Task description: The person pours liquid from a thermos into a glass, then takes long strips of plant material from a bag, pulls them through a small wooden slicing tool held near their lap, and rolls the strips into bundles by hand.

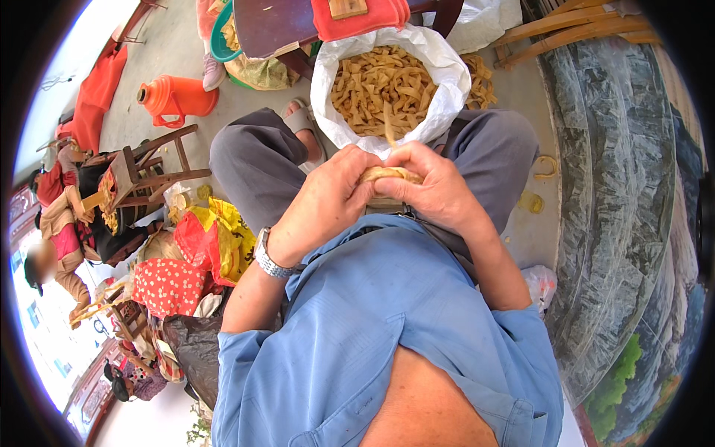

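Observation:
My left hand [336, 189], with a metal-banded watch [268, 254] on its wrist, and my right hand [438, 181] meet in front of my waist. Between them they pinch a small pale-yellow roll of flat strip [410, 174], partly covered by my fingers. From its far side a strip end [389, 125] runs up towards the white sack [455, 84]. That sack stands open between my knees, its rim folded outward. Inside lies a heap of tan, ribbon-like strips [380, 84], whose material I cannot tell.
A dark wooden stool or bench [273, 25] with a red cloth [360, 19] stands beyond the sack. To the left are an orange thermos flask [187, 100], a tipped-looking wooden chair [167, 162] and plastic bags [206, 240]. Other people [67, 246] sit farther left. A plastic-covered panel [609, 195] borders the right.

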### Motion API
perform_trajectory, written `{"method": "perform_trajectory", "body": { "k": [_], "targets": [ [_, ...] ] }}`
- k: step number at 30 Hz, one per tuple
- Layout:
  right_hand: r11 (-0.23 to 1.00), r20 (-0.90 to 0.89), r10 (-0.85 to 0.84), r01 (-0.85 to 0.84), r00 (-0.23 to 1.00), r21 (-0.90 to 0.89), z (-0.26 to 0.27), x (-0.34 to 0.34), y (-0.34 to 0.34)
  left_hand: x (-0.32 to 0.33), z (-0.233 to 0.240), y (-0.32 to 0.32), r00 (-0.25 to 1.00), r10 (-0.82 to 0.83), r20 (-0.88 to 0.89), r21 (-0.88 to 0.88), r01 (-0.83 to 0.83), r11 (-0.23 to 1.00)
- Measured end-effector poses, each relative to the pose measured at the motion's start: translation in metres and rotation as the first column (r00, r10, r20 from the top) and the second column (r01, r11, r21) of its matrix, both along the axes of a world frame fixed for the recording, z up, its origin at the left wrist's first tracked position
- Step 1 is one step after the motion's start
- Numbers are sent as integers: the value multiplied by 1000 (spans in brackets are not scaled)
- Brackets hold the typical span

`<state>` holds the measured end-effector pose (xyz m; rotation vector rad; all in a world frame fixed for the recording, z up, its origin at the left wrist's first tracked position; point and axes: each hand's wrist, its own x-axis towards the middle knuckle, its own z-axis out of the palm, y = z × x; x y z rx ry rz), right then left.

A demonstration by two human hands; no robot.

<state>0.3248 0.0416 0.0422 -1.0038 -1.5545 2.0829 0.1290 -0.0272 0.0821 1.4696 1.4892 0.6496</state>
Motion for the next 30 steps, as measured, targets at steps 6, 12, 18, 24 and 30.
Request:
{"method": "perform_trajectory", "body": {
  "k": [6,12,18,24,30],
  "targets": [
    [999,-156,-32,28,987,-29,10,-2,8,3,14,1,656,468,592,-506,-151,850],
    [960,-253,-82,8,964,-281,4,-8,3,14,-8,-12,828,465,312,-235,-408,883],
    [999,-104,-40,36,994,-33,11,-17,-3,25,13,-18,815,335,473,-93,-332,939],
    [1000,-3,6,-6,1000,26,30,-13,4,-5,8,-17,714,543,441,-179,-523,833],
    [981,92,112,-125,989,151,25,5,14,-27,15,-24,856,466,225,-64,-464,883]
  ]
}}
